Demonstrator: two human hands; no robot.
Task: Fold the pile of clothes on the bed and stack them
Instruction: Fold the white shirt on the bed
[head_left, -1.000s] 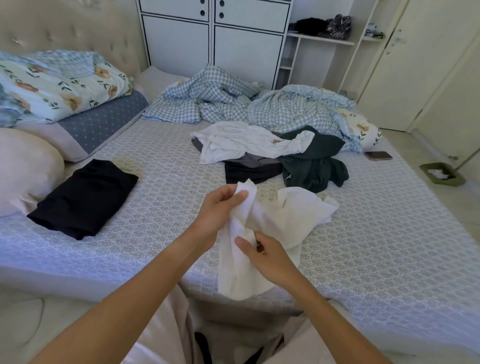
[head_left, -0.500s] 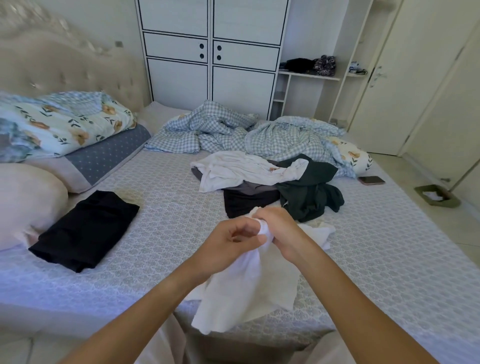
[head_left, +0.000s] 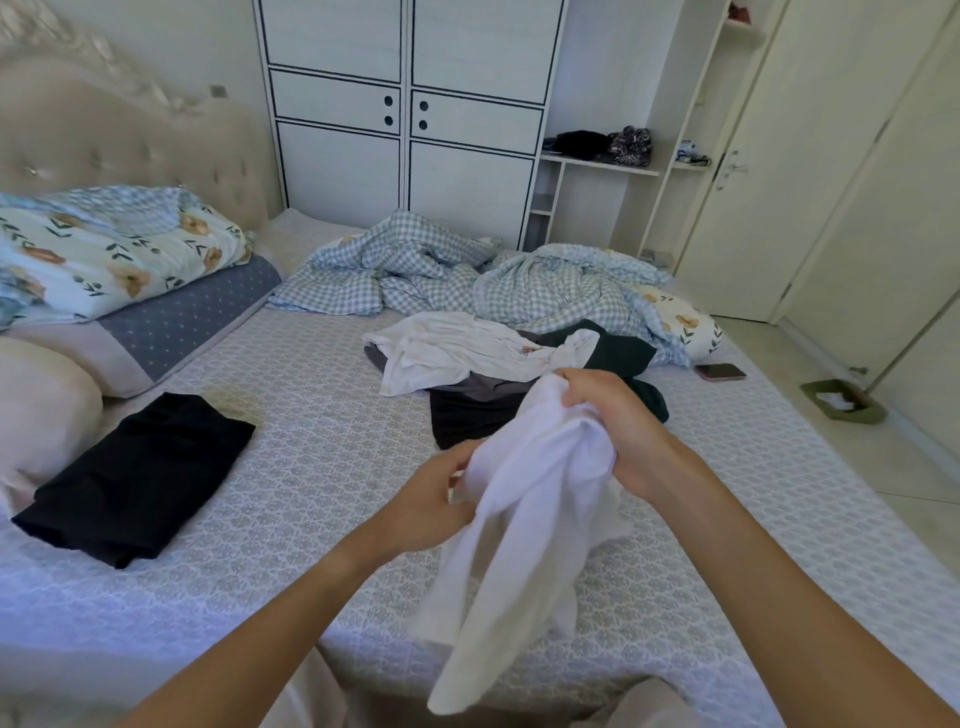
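Bedding comes first: the bed (head_left: 322, 467) is your folding surface, and the rumpled checked blanket (head_left: 519, 280) at its far side crowds the unfolded pile (head_left: 498, 364), so anything you drag out could likely snag it and pull the heap apart. That pile, a white top over grey and dark pieces, lies in the middle of the bed, just beyond your hands. The folded black garment (head_left: 135, 478) sits alone at the near left, well apart; if you toss the next piece there carelessly, the stack will probably skew. The white garment (head_left: 519, 545) you hold is bunched and hangs over the near edge of the bed, its lower end dangling past the mattress, so a loose grip could let it slide to the floor. Your right hand (head_left: 618, 426) has its fingers curled tight round the top of the cloth; your left hand (head_left: 431, 504) pinches a fold lower down at the left. With the cloth this twisted, you may well fold in a crease or trap a sleeve. The phone (head_left: 719, 372) at the far right could get swept off by swinging fabric.
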